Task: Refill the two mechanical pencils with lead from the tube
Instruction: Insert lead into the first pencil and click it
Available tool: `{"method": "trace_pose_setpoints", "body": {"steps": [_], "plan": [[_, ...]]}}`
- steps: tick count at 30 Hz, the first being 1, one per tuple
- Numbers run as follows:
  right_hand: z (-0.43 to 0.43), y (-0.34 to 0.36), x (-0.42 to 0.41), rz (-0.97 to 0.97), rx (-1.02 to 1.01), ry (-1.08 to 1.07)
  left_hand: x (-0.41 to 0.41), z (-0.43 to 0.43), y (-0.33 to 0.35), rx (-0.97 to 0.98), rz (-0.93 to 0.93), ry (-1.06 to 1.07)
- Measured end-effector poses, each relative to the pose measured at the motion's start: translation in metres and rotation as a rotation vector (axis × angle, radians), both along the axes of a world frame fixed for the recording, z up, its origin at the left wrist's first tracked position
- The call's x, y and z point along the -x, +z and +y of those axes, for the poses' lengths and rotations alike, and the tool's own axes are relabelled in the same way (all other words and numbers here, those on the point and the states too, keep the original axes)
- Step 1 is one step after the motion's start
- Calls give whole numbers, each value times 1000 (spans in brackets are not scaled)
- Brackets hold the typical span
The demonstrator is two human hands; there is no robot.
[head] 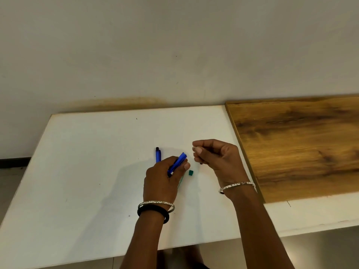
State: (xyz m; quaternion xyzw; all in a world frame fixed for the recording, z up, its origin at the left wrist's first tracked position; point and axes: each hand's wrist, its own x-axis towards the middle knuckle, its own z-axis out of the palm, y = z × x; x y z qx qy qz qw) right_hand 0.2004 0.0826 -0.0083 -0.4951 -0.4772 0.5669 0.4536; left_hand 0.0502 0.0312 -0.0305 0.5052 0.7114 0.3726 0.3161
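Note:
My left hand grips a blue mechanical pencil tilted up to the right, its open top end pointing at my right hand. A green lead tube peeks out under the left hand on the white table. Its small green cap lies loose between the hands. My right hand hovers just right of the pencil's end with thumb and fingers pinched together; something small and dark shows below the fingers, too small to tell. A second blue pencil with a black top lies on the table behind the left hand.
A wooden board butts against the table's right side. A pale wall rises directly behind the table. The table's near edge runs close to my forearms.

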Motion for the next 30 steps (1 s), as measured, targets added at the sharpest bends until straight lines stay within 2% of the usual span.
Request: {"method": "trace_pose_setpoints", "body": {"steps": [3,9,20,26,30], "plan": [[-1,-1,3,-4,-33,79,-2,0,-1,-7,20,26],[-1,0,2,57,-21,94,-1,0,-3,-11,57,3],[0,-4,-4,-75,-73,132,-3,-1,0,12,82,-13],[1,-4,-5,-197,-107,172,-1,-2,2,41,161,-60],[0,-3,-6,-175,-103,188,-1,-3,4,45,162,-66]]}}
